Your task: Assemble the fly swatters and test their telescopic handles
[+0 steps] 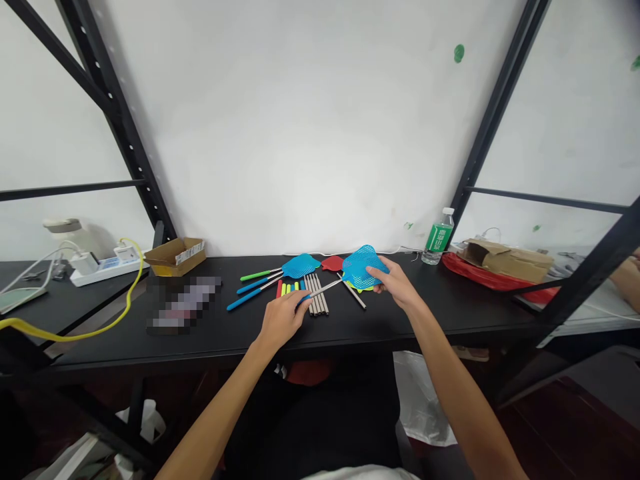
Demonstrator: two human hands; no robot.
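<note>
A blue fly swatter with a thin metal rod is held between my two hands. My left hand is closed round its handle end, and my right hand grips the edge of its perforated head. Beneath that head, part of a yellow-green swatter head shows. Several metal tubes lie side by side near my left hand, and one more tube rests apart to the right. Coloured handles lie behind my left hand, partly hidden by it.
More fly swatters with blue and green handles lie at the left, their blue head beside a red head. A cardboard box and a pixelated item are further left. A water bottle stands at right on the black table.
</note>
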